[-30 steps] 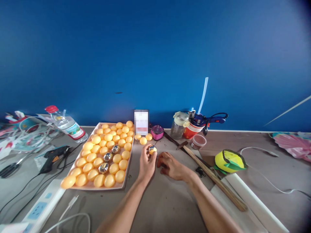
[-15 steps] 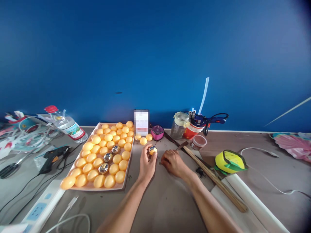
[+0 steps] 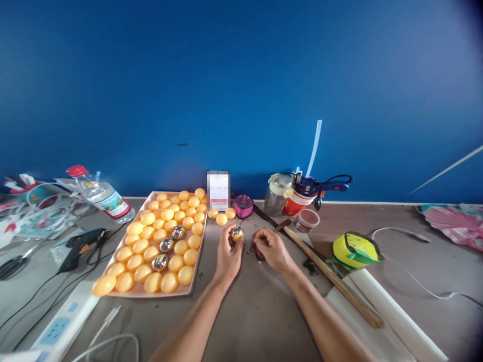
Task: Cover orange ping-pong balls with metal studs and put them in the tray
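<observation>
My left hand (image 3: 229,254) is closed round a shiny mirror-like ball (image 3: 237,233), with a thin dark piece sticking up from its top. Just to its right, my right hand (image 3: 272,248) has its fingers pinched together low over the table; whatever they hold is too small to make out. Small dark bits (image 3: 249,250) lie on the table between the hands. At left, a shallow pink tray (image 3: 193,284) carries many orange balls (image 3: 142,273) and several mirror-like balls (image 3: 160,262). A few more orange balls (image 3: 221,219) rest beyond my left hand.
Behind the hands stand a purple box (image 3: 243,206), a clear jar (image 3: 278,196) and a red tub (image 3: 297,203) of tools. A wooden-handled hammer (image 3: 332,274) lies at right, near a yellow pouch (image 3: 354,248). A water bottle (image 3: 113,201), glue gun (image 3: 81,246) and power strip (image 3: 62,319) are at left.
My right hand has lifted slightly off the table and its fingers now pinch together. My left hand keeps its hold on the mirror-like ball. The view has shifted a little.
</observation>
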